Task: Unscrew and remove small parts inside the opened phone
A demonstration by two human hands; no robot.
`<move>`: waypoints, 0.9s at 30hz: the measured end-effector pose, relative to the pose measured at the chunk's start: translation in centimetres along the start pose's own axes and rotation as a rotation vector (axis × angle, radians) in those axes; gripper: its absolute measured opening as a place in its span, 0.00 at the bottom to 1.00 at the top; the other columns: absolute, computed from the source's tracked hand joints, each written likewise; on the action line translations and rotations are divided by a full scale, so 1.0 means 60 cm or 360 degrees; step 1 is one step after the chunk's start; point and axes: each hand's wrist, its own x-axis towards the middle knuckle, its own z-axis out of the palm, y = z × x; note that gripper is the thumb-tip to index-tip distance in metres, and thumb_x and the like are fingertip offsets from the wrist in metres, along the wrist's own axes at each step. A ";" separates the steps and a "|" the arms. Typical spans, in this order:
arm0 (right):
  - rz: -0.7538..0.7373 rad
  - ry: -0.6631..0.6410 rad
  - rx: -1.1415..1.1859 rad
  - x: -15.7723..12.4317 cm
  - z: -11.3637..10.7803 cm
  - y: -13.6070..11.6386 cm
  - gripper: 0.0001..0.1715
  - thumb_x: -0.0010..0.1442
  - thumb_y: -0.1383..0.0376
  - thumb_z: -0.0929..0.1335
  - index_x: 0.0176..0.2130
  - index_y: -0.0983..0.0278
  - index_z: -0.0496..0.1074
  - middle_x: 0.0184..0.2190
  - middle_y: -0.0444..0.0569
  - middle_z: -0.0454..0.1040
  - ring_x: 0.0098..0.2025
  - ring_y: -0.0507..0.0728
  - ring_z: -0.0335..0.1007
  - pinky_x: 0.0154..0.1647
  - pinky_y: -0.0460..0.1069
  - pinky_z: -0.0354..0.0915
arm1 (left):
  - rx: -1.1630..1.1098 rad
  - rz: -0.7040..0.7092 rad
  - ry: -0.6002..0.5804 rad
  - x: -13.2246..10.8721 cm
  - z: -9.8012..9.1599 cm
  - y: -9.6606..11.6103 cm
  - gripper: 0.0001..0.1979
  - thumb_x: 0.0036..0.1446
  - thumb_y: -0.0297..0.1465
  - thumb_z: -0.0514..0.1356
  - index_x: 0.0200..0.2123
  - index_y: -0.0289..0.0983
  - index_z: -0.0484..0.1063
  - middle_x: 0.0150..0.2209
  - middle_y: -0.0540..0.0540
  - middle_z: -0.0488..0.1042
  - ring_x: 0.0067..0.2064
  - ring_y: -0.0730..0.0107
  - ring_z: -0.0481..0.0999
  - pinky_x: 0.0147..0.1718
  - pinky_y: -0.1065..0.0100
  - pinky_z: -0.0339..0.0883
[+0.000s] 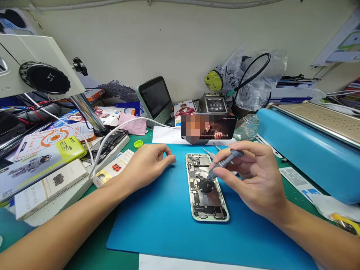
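An opened phone lies face down on the blue mat, its inner parts and metal plates showing. My right hand grips a grey screwdriver between thumb and fingers. The screwdriver is tilted, its lower end over the middle of the phone by a round black part; whether the tip touches cannot be told. To the left of the phone, my left hand is closed in a pinch just above the mat. Something tiny and dark shows at its fingertips, too small to name.
Behind the phone stands a second phone playing a video. Thin tools lie near the mat's far edge. Boxes and a white cable crowd the left, below a microscope arm. A blue machine fills the right.
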 end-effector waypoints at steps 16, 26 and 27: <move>-0.0004 -0.0035 0.0015 0.002 0.000 0.005 0.27 0.63 0.73 0.73 0.54 0.52 0.64 0.41 0.42 0.76 0.42 0.53 0.81 0.39 0.47 0.82 | 0.0011 -0.0229 -0.0529 0.005 -0.054 -0.010 0.12 0.57 0.41 0.63 0.30 0.39 0.80 0.21 0.53 0.66 0.24 0.70 0.64 0.21 0.68 0.48; -0.0002 -0.0059 0.0026 0.001 -0.002 0.006 0.27 0.64 0.73 0.73 0.55 0.51 0.64 0.41 0.43 0.77 0.43 0.54 0.81 0.38 0.48 0.82 | 0.0053 -0.0299 -0.0580 0.007 -0.045 -0.008 0.12 0.56 0.40 0.62 0.30 0.39 0.79 0.22 0.53 0.66 0.25 0.70 0.64 0.22 0.68 0.48; -0.0002 -0.0063 0.0023 0.001 -0.002 0.006 0.27 0.64 0.74 0.73 0.55 0.51 0.64 0.41 0.42 0.77 0.43 0.54 0.81 0.38 0.48 0.82 | 0.0058 -0.0300 -0.0572 0.007 -0.044 -0.006 0.12 0.56 0.41 0.62 0.30 0.39 0.79 0.22 0.53 0.66 0.25 0.70 0.64 0.22 0.68 0.48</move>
